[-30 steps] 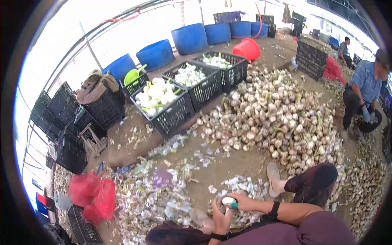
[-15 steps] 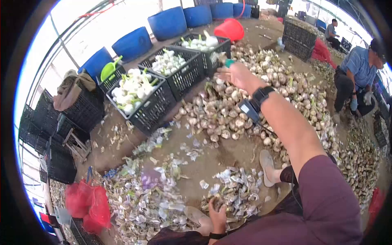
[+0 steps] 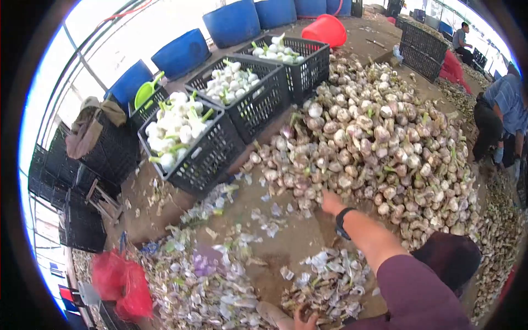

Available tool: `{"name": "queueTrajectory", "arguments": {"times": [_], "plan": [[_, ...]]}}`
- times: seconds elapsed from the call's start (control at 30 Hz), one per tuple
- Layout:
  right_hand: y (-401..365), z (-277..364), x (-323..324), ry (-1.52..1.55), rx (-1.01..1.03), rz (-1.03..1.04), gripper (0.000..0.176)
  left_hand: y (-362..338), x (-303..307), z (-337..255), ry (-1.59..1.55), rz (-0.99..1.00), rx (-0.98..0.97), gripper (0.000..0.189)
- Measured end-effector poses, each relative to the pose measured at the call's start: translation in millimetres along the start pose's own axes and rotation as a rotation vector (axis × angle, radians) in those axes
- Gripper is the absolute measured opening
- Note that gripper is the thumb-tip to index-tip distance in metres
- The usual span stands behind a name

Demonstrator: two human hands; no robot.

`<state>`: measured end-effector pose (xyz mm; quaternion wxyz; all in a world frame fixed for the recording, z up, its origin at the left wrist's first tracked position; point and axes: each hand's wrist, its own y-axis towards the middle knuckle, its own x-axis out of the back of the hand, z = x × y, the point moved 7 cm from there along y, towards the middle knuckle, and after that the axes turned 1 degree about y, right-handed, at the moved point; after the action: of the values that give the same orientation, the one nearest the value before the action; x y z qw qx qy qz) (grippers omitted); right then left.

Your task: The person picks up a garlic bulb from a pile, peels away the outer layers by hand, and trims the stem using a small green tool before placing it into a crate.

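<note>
My right hand (image 3: 331, 203) reaches to the near edge of the big pile of unpeeled garlic bulbs (image 3: 379, 137); its fingertips are against the bulbs, and whether it holds one is hidden. At the bottom edge, my left hand (image 3: 306, 320) is partly cut off, low beside a heap of garlic skins (image 3: 330, 280), with its grip unclear. Peeled white garlic fills three black crates, the near one (image 3: 203, 157), the middle one (image 3: 256, 104) and the far one (image 3: 311, 69).
Blue tubs (image 3: 181, 55) line the back, with a red bucket (image 3: 325, 31) near them. A green scoop (image 3: 146, 93) rests on a small crate. Red mesh bags (image 3: 124, 283) lie at lower left. A co-worker (image 3: 503, 104) bends at the right; another person (image 3: 462, 41) sits farther back.
My right arm has swung down from near the far crate to the pile's near edge. My left hand sits lower in view. The view has shifted, and the near co-worker leans farther down.
</note>
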<state>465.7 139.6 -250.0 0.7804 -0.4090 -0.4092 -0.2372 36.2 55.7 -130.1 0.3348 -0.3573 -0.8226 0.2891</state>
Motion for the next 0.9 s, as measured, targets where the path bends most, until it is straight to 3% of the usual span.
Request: {"name": "queueTrajectory", "arguments": {"times": [0.03,0.13,0.17,0.2,0.27,0.3,0.37,0.4,0.5,0.53,0.6,0.63,0.7,0.73,0.77,0.8,0.9], "plan": [[4.0,-2.5,-7.5,0.018,0.017,-0.038,0.055,2.5,1.7,4.5,0.103,-0.022,0.018,0.064],[-2.7,-2.7,-7.2,0.054,0.058,-0.064,0.055,-29.8,9.0,-62.6,-0.363,0.234,0.302,0.068],[-10.9,-0.4,-10.6,0.048,0.064,-0.002,0.054,-17.7,-2.0,-52.8,-0.534,0.231,0.212,0.068],[-23.0,1.8,-16.5,0.043,0.067,0.063,0.053,-13.2,-2.6,-33.6,-0.429,0.218,0.2,0.066],[-54.9,9.0,-41.2,0.063,0.133,0.204,0.061,-33.8,15.9,-81.3,-0.218,0.189,0.173,0.062],[-75.7,13.9,-61.2,0.258,0.237,0.233,0.058,-41.9,16.1,-88.6,-0.305,0.226,0.209,0.058],[-129.1,29.7,-99.3,0.501,0.392,0.282,0.056,-32.0,14.5,-61.4,-0.283,0.065,0.049,0.052],[-173.4,51.0,-75.2,0.554,0.408,0.342,0.054,-23.7,13.7,-39.4,-0.278,-0.02,-0.025,0.049],[-297.1,101.7,-12.9,0.504,0.548,0.463,0.055,1.2,8.5,0.9,0.393,-0.168,-0.621,0.042],[-315.5,103.5,-28.1,0.5,0.748,0.316,0.056,1.0,1.6,5.2,0.622,-0.215,-0.812,0.041],[-352.3,108.9,-10.0,0.43,0.864,0.144,0.056,29.0,-0.9,36.1,-0.548,0.166,-0.223,0.044],[-356.3,104.2,-6.9,0.496,0.793,0.174,0.056,23.6,-14.6,38.6,-1.11,0.346,0.117,0.046],[-354.6,93.2,9.3,0.616,0.65,0.244,0.056,-24.2,27.0,-43.7,-0.051,-0.116,-0.64,0.051],[-363.9,90.3,37.2,0.638,0.414,0.323,0.054,-37.0,27.6,-60.2,-0.125,-0.126,-0.664,0.052],[-358.1,80.4,29.7,0.702,0.329,0.306,0.052,-49.9,28.2,-76.6,-0.197,-0.135,-0.69,0.054],[-361.6,81.3,29.3,0.645,0.302,0.348,0.051,-40.2,14.8,-60.8,-0.889,0.073,-0.38,0.056],[-367.5,83.8,29.5,0.515,0.213,0.437,0.049,-55.5,16.0,-71.1,-0.761,0.103,-0.657,0.06]]}}
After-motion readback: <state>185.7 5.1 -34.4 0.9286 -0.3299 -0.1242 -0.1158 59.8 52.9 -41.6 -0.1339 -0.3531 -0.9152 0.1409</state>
